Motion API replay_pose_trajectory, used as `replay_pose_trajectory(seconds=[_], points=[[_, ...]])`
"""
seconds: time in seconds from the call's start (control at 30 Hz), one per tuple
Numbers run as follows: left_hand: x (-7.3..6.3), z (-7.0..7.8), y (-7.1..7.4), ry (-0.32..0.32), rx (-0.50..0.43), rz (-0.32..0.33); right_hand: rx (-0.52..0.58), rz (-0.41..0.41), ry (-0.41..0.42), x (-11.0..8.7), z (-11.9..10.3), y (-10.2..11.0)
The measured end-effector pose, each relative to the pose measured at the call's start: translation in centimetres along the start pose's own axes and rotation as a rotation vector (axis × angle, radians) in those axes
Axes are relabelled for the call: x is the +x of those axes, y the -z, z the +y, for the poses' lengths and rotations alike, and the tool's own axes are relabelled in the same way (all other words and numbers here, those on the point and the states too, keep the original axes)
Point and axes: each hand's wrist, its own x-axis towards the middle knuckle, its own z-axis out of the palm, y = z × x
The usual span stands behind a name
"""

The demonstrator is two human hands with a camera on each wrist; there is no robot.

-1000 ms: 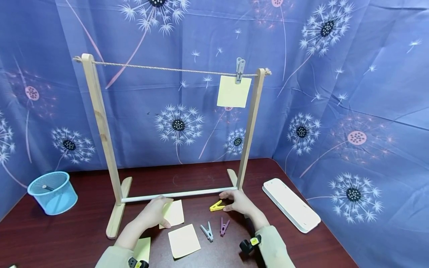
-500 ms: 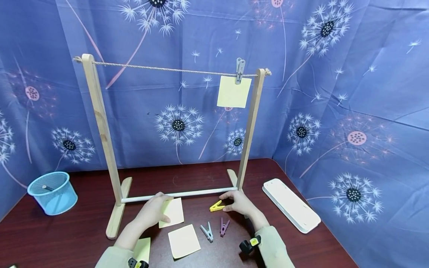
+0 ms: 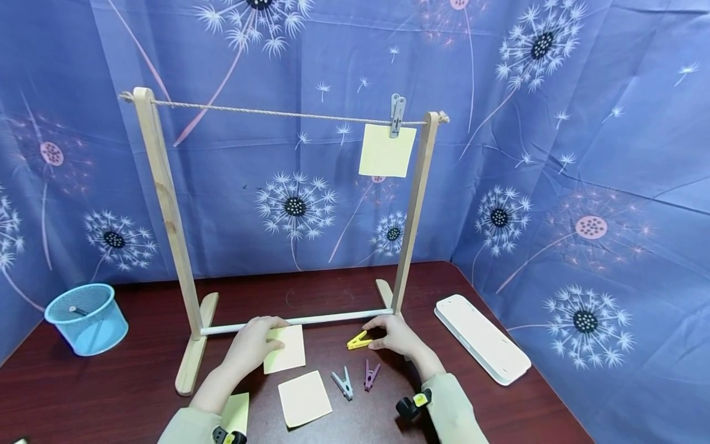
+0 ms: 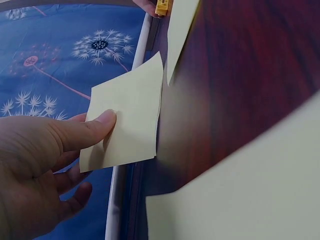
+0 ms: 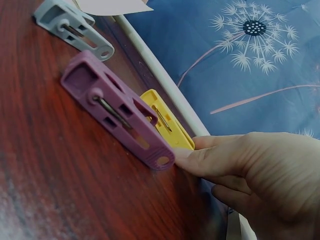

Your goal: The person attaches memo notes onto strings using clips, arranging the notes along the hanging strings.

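My left hand pinches a pale yellow sticky note, thumb on its face and fingers behind, also plain in the left wrist view. That note bends slightly, its corner pointing up. My right hand holds a yellow clothespin by its handle ends, between thumb and forefinger. In the right wrist view a purple clothespin partly covers the yellow one. A grey clothespin lies beside the purple one on the dark table. Nearer the front lies another sticky note.
Behind the hands stands a wooden frame with a string across its top. A grey clothespin holds a sticky note on it. A blue mesh basket stands left, a white case right. Another note lies by the left forearm.
My left hand has shifted slightly up and left, its thumb higher on the sticky note. The note has edged up a little. My right hand stays at the yellow clothespin.
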Motion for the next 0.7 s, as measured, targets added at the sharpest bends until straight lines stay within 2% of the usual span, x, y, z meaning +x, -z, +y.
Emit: replay_pose_trajectory(seconds=[0.37, 0.7], points=[[0.15, 0.04, 0.23, -0.005, -0.066, 0.027, 0.022, 0.0, -0.023, 0.1, -0.01, 0.11], [0.08, -0.04, 0.62, 0.023, -0.125, -0.013, 0.163, -0.02, -0.03, -0.06, 0.44, 0.27]])
